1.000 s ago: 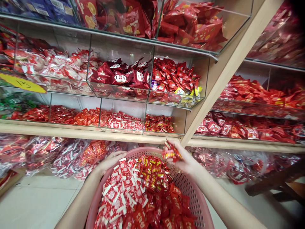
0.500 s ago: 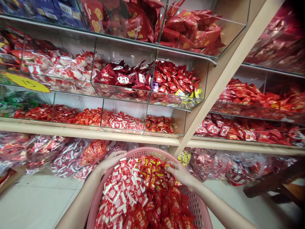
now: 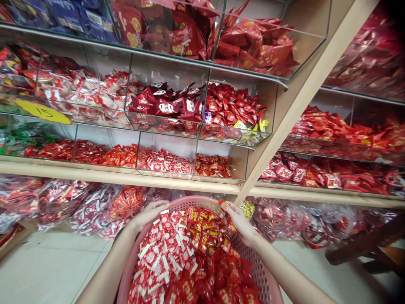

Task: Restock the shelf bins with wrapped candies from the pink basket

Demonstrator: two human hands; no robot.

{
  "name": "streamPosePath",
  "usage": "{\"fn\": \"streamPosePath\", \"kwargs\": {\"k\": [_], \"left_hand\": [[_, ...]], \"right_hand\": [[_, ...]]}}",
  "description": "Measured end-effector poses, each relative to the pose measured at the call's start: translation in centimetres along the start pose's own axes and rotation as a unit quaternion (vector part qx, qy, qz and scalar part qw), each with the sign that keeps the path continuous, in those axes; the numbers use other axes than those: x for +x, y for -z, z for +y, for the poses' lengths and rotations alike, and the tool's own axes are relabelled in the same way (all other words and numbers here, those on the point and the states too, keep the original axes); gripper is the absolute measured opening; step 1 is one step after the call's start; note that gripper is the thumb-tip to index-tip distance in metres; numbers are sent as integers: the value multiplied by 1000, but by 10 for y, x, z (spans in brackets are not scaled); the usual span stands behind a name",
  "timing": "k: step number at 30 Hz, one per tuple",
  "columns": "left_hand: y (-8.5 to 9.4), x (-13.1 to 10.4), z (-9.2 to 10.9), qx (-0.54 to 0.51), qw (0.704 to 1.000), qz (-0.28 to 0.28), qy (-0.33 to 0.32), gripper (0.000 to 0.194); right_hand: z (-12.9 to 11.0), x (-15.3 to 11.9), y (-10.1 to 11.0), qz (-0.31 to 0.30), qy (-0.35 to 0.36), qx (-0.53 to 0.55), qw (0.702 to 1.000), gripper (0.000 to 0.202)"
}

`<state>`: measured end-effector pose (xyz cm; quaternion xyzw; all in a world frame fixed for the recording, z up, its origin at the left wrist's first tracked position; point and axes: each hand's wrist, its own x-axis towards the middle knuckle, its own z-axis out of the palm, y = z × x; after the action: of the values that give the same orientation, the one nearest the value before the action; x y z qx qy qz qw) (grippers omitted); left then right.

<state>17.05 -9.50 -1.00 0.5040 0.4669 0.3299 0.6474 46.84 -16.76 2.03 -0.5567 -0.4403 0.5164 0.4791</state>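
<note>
A pink perforated plastic basket (image 3: 267,270) fills the lower middle, loaded with wrapped candies. White-and-red wrapped candies (image 3: 167,249) lie on its left side, small red-and-yellow ones (image 3: 204,230) at the back, and larger red ones (image 3: 218,274) on the right and in front. My left hand (image 3: 148,216) grips the basket's far left rim, its fingertips on the edge. At the far right rim, my right hand (image 3: 236,219) is closed on wrapped candies (image 3: 224,203); a red one pokes out above its fingers. How many it holds is hidden.
Glass-fronted shelf bins (image 3: 166,162) of candies rise behind the basket, divided by a slanting wooden post (image 3: 294,101). A yellow price tag (image 3: 42,111) reads 15. Clear bags of candy (image 3: 95,209) line the floor below. Dark wooden legs (image 3: 357,240) stand at right.
My right hand has lifted slightly from the candy pile toward the basket's far rim, with a red candy now showing above its fingers. My left hand keeps its hold on the rim.
</note>
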Motion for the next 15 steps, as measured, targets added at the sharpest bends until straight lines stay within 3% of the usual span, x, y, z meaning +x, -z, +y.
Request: {"fn": "streamPosePath", "kwargs": {"k": [10,15], "left_hand": [[1,2,-3,-9,1000,-16,-4,47],[2,3,-4,-4,1000,-16,2,48]], "right_hand": [[1,-21,15,-112,-155,135,972,24],[2,-29,19,-99,-152,-13,983,25]]}}
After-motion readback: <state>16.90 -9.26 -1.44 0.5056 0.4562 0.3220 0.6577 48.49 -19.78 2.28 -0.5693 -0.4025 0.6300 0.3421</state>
